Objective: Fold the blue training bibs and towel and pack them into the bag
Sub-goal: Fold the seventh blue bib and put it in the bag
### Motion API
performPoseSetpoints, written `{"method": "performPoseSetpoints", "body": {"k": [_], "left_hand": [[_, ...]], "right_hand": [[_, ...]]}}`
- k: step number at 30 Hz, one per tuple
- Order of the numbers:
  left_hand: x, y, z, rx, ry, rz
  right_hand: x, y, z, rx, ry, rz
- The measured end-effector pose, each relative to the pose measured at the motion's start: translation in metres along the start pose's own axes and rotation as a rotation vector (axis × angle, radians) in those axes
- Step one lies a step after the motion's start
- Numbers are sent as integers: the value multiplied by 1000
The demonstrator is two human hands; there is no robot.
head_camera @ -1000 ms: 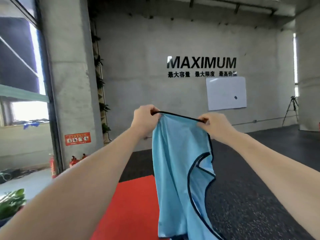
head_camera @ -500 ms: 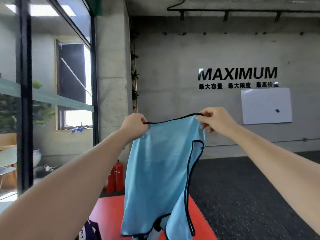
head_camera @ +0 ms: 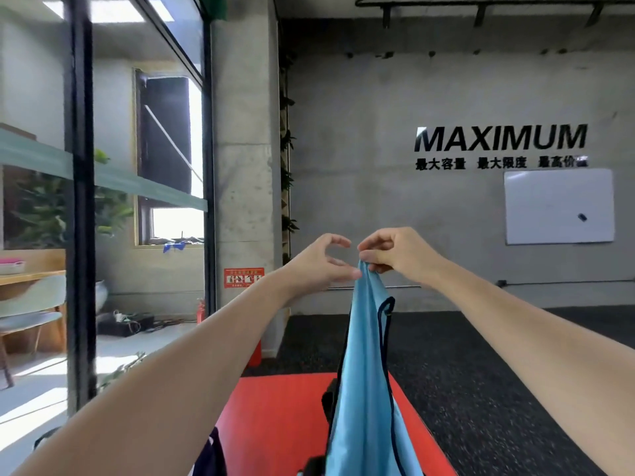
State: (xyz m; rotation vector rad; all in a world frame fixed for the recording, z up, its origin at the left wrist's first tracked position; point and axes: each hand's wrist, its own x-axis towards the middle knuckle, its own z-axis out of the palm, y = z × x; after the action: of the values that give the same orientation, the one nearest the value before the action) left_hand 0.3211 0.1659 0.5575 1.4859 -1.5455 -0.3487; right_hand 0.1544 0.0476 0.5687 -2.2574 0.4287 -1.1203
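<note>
The concrete wall (head_camera: pixel 378 166) with black "MAXIMUM" letters (head_camera: pixel 500 138) filled the back of the room, w/ a whiteboard (head_camera: pixel 558 206) fixed under the letters at the right. The floor was dark and speckled, and a red mat (head_camera: pixel 275 424) lay on it near the person. The blue bib (head_camera: pixel 366 389) w/ dark trim hung straight down in front of the person, above the red mat, gathered narrow at its top. The right hand (head_camera: pixel 398 254) pinched the top of the bib between thumb and fingers. The left hand (head_camera: pixel 318 262) was just beside it, fingers loosely curved and spread, thumb tip approx. touching the cloth; it did not hold it. A red notice (head_camera: pixel 244 277) was on the pillar at the left.
</note>
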Motion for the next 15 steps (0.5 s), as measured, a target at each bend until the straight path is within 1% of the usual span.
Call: {"method": "performPoseSetpoints", "body": {"k": [2, 5, 7, 9, 13, 15], "left_hand": [[2, -4, 7, -11, -23, 27], [7, -11, 18, -1, -16, 13], [8, -14, 24, -6, 56, 11], [8, -15, 27, -16, 155, 12], [11, -15, 20, 25, 334, 40], [11, -11, 16, 16, 383, 48]], "right_hand": [[2, 2, 3, 7, -30, -20], [1, 7, 6, 39, -43, -21], [-2, 13, 9, 76, -1, -13], [-9, 21, 12, 81, 83, -1], [-33, 32, 25, 81, 241, 110], [-49, 32, 34, 106, 240, 167]]}}
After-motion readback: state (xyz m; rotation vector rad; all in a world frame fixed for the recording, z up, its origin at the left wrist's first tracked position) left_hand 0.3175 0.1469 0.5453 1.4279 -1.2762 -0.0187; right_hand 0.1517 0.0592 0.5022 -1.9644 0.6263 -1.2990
